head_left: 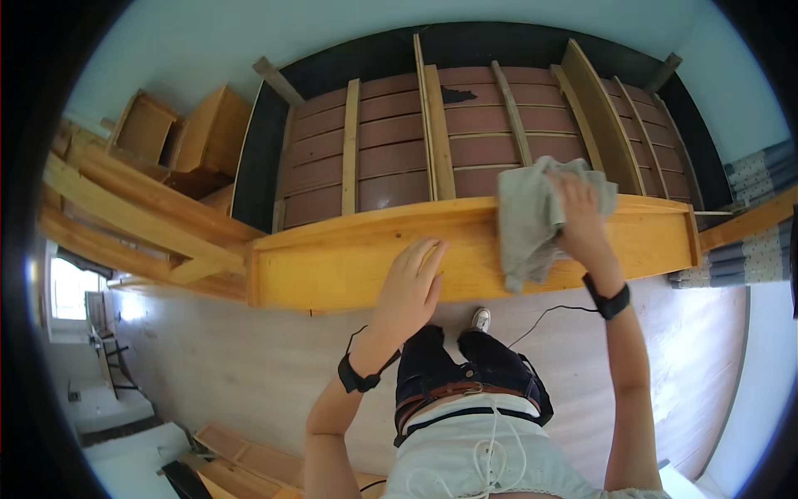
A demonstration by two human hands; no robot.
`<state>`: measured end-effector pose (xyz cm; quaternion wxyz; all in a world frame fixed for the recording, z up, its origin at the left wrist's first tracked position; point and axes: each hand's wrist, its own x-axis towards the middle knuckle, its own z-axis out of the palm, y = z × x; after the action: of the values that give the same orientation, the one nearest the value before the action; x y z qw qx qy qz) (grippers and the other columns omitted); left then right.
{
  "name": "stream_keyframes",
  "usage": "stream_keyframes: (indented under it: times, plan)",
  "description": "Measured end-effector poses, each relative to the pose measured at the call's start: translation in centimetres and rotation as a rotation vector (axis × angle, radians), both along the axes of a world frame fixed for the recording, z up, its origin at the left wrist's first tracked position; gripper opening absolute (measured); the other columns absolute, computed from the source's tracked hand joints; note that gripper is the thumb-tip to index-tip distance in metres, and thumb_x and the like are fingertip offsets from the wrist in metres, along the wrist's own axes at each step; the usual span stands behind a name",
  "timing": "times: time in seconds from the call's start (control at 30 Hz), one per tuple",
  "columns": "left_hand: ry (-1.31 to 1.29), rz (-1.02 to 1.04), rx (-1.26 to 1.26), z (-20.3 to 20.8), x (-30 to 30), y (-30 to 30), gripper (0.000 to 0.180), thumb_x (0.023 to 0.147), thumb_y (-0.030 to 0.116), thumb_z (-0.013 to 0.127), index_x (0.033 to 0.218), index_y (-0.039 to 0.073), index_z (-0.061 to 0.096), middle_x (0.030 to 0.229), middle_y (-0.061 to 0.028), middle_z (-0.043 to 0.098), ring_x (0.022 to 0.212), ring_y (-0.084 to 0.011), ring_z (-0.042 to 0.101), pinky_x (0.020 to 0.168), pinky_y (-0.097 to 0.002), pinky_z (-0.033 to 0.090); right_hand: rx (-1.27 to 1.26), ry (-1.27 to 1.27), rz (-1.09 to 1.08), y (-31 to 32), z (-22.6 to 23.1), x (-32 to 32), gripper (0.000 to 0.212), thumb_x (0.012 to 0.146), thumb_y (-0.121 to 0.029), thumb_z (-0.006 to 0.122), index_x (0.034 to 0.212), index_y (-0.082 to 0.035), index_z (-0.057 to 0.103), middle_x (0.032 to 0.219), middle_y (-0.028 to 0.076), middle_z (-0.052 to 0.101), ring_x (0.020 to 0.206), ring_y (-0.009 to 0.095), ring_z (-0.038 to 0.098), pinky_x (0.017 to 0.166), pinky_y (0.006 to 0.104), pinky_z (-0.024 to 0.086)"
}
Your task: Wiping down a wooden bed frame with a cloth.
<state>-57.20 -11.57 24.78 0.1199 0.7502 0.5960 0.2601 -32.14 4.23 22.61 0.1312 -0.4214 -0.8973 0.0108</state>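
A grey cloth lies draped over the top edge of a yellow wooden bed board, right of its middle, and hangs down the near face. My right hand is on the cloth, holding it against the board. Further left, my left hand is at the board's near side with its fingers stretched out and nothing in them. Whether its palm touches the wood I cannot tell. Each wrist has a black band.
Behind the board is a bed frame with wooden slats over reddish panels. Wooden rails and a wooden cabinet stand at left. A patterned curtain hangs at right. A thin black cable runs from my right wristband.
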Motion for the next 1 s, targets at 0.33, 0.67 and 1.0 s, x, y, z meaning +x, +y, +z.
stream_keyframes:
  times: [0.33, 0.67, 1.0]
  plan:
    - [0.001, 0.099, 0.014, -0.9, -6.9, -0.8, 0.066, 0.076, 0.01, 0.058, 0.133, 0.001, 0.026, 0.138, -0.0183, 0.026, 0.129, -0.0337, 0.022, 0.103, -0.0412, 0.023, 0.157, -0.113, 0.226, -4.9, -0.6, -16.6, 0.081, 0.063, -0.017, 0.062, 0.133, -0.002, 0.026, 0.128, 0.017, 0.038, 0.121, 0.029, 0.033, 0.1, 0.0434, 0.025]
    - [0.0, 0.258, -0.091, -1.1, -17.2, -5.5, 0.082, 0.071, 0.017, 0.065, 0.136, 0.0, 0.019, 0.139, -0.0191, 0.023, 0.13, -0.0364, 0.017, 0.104, -0.0445, 0.018, -0.033, 0.289, 0.608, -11.6, -3.7, -28.4, 0.057, 0.074, -0.014, 0.051, 0.129, -0.005, 0.035, 0.135, 0.012, 0.034, 0.119, 0.021, 0.04, 0.09, 0.0342, 0.036]
    - [-0.036, 0.058, -0.371, -1.3, -20.5, -10.8, 0.085, 0.069, 0.027, 0.068, 0.134, -0.002, 0.022, 0.138, -0.0202, 0.026, 0.13, -0.0358, 0.019, 0.104, -0.0442, 0.02, -0.478, 0.422, 0.578, -15.0, -1.8, -29.4, 0.05, 0.055, -0.016, 0.062, 0.104, -0.004, 0.054, 0.091, 0.01, 0.058, 0.095, 0.024, 0.052, 0.079, 0.0342, 0.039]
